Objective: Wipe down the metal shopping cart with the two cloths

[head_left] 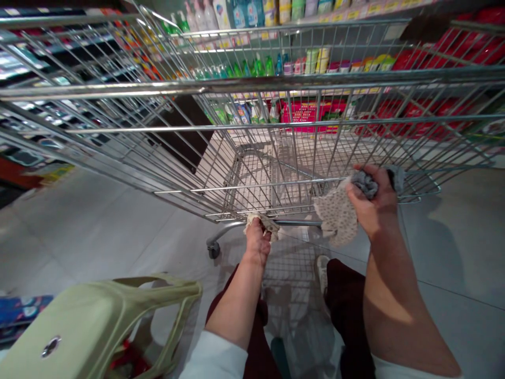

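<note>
A wire shopping cart fills the view in front of me, its basket empty. My left hand is closed on a small pale cloth pressed against the cart's lower frame bar. My right hand is closed on a bunched cloth, speckled beige with a grey part near my fingers, held against the cart's rear grille. My legs in dark red trousers show below, either side of the cart's lower rack.
A pale green plastic stool stands at the lower left. Store shelves with bottles and red packages line the far side. A red basket sits behind the cart. The floor is grey tile.
</note>
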### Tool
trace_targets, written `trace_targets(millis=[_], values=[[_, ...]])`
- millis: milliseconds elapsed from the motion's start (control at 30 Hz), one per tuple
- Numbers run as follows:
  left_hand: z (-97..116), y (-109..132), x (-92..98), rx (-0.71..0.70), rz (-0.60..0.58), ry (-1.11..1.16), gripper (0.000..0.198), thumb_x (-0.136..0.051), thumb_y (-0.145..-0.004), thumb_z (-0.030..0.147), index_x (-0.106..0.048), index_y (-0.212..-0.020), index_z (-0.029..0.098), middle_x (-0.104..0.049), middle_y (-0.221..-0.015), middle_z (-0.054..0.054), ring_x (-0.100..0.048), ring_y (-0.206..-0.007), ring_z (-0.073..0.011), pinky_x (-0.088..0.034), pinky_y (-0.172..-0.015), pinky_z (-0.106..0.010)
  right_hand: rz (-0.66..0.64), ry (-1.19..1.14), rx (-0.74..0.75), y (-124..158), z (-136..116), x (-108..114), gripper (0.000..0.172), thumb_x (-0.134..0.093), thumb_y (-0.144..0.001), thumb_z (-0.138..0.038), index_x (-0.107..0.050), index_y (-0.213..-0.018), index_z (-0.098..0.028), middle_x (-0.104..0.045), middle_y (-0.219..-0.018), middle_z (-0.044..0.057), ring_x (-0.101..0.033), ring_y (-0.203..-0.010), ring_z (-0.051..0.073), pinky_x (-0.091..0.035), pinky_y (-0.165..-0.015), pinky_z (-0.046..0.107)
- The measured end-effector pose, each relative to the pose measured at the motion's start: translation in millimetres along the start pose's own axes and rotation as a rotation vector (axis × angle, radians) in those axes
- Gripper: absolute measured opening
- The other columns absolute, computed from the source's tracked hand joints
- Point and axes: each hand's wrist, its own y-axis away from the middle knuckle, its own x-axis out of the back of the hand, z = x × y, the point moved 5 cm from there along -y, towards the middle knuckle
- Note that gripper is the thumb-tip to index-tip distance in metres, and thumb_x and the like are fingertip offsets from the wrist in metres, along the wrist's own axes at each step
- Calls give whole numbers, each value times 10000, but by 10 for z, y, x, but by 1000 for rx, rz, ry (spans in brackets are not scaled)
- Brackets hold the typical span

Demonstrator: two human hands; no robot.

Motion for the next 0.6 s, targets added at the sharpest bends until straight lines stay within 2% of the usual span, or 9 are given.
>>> trace_targets(millis=[200,433,600], values=[[14,124,-90,-56,-94,34,75,-611,-871,225,-549,-848,190,-622,-745,34,-602,-615,-79,-478,-630,-190,-2,9,-1,1,5,-12,394,-686,-740,-367,-648,-1122,-276,-657,-945,10,-593,-754,156,-492,-715,329],[-132,84,-120,72,-98,46,85,-609,-852,177,-525,-847,190,-625,-740,22,-616,-604,-95,-518,-662,-232,-28,-36,-10,9,-14,-16,403,-677,-736,-358,-649,-1128,-270,-636,-929,5,-562,-745,142,-474,-702,311],[-38,126,-111,109,-147,59,78,-607,-857,153,-541,-827,181,-630,-728,6,-617,-602,-94,-536,-666,-222,-28,-61,-26,14,-4,-16,408,-683,-731,-342,-648,-1132,-269,-627,-922,-7,-560,-748,130,-460,-712,299]])
